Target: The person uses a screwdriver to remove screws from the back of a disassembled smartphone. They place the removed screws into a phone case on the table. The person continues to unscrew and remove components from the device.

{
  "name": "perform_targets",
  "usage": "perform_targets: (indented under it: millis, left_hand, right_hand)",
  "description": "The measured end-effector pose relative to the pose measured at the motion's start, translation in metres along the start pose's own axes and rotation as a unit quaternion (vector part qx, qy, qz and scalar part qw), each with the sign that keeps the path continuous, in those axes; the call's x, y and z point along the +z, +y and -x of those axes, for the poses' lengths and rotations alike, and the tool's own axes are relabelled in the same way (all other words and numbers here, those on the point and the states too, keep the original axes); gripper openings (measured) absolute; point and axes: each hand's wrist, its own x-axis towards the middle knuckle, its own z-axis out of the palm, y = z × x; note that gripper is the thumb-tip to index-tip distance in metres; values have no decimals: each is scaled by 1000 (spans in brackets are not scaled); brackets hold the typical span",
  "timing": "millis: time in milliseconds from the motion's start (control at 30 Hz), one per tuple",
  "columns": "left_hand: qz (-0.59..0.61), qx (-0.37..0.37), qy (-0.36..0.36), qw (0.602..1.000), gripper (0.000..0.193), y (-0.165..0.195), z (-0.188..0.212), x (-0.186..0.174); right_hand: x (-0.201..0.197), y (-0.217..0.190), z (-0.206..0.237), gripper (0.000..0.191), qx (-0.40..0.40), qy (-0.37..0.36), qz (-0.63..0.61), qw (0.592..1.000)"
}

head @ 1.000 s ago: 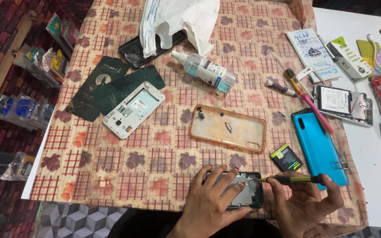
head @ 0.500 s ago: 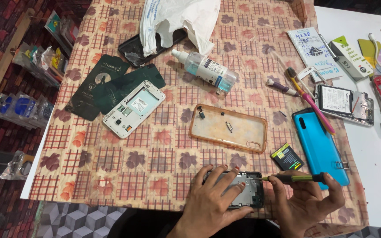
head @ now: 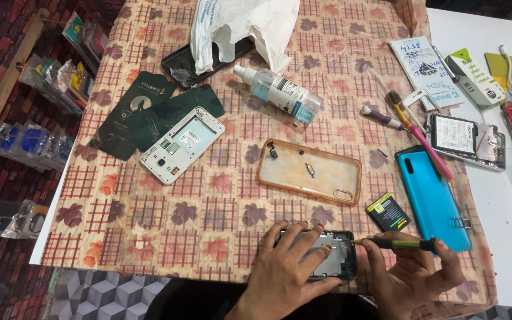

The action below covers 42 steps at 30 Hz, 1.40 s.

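Checked cloth (head: 208,237) covers the whole table (head: 505,213) and honestly that's the biggest worry here: any tiny screw that pops loose would likely vanish into that busy print, or roll off the near edge, since the work sits right at it. The opened phone (head: 333,255) lies flat under the left hand (head: 285,266), whose fingers are spread and pressing down on its left half rather than curled around it, so if that pressure eases the body could skate on the fabric. Off its right edge, the right hand (head: 413,278) is closed around a slim screwdriver (head: 395,243), tip touching the phone's upper right corner; a slip there could gouge the frame or board. Can't quite tell whether the tip is seated in a screw, too small to see. Just beyond the driver sit a small battery (head: 388,212) and a teal phone (head: 432,198), easy to knock.
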Motion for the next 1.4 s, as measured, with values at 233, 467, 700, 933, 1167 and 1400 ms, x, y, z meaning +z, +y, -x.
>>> perform_targets:
  millis: [233,467,700,933,1167,1400]
  left_hand:
    - [-7,5,5,1000,52,1,-2,-3]
    - [-2,9,7,1000,54,2,-3,-5]
    - [-6,5,16,1000,54,4,-4,-1]
    - [2,6,11,1000,55,3,-5,-2]
    - [-13,10,4,1000,53,3,-4,-4]
    - [0,3,4,1000,54,2,-3,1]
  right_hand:
    - [1,0,-2,81,-7,-63,-77,995]
    - [-3,2,-9,75,-33,-121,-90,988]
    - [-1,-7,-16,80,-3,-120,-63,991]
    - [-2,-7,-18,86,-40,-87,8,995]
    - [-4,-15,-25,68,-18,-202,-140,969]
    - [-6,-12,-25,72,60,-141,-80,985]
